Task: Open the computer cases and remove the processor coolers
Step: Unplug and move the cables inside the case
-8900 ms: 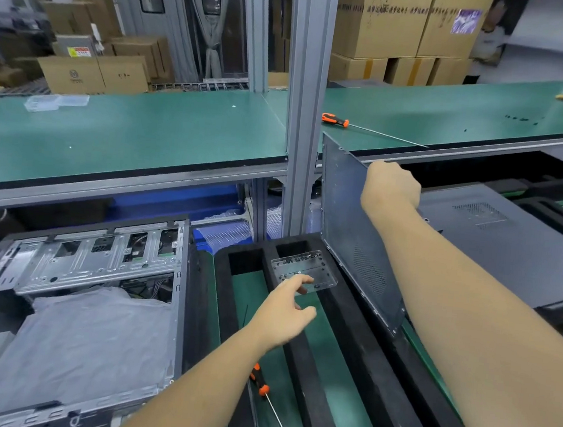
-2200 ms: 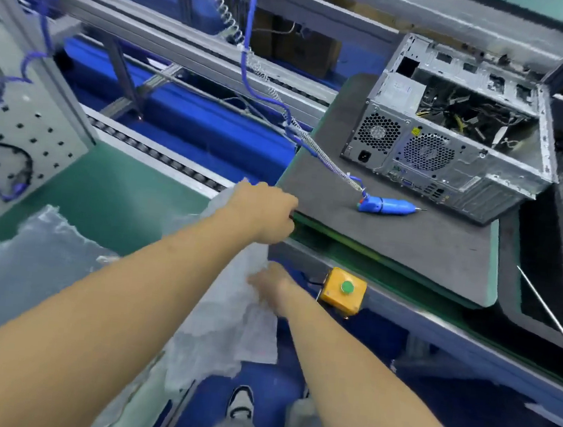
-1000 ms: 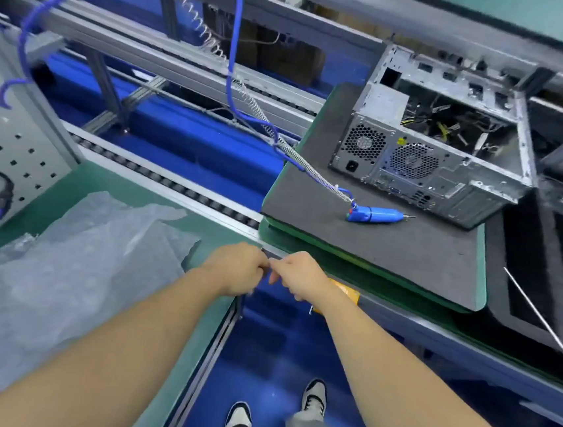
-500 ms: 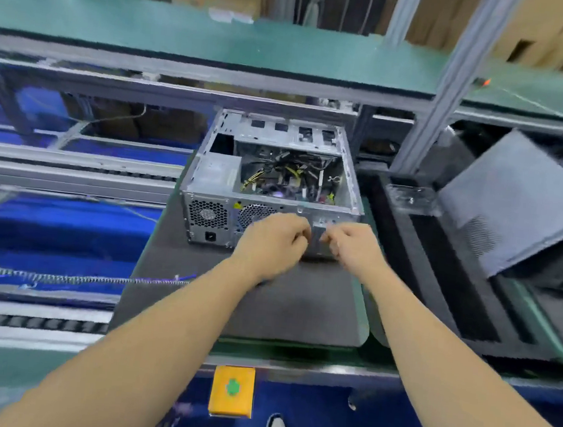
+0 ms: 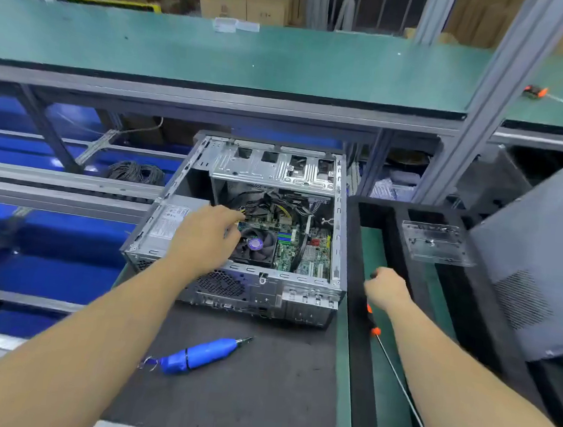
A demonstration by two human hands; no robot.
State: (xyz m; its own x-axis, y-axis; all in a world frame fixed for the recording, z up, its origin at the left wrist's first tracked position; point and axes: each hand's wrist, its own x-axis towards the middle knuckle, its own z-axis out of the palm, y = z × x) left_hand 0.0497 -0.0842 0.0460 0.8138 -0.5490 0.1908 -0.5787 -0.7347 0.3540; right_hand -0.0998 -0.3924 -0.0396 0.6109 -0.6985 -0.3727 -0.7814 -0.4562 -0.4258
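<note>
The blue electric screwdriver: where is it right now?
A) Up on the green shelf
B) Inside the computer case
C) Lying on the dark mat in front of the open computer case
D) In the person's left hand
C: the blue electric screwdriver lies untouched on the dark mat, in front of the open computer case, while the left hand reaches into the case.

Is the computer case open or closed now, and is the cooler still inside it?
Open: the case has no side panel, so the board and cables show. The cooler is still inside, beside the left hand.
</note>
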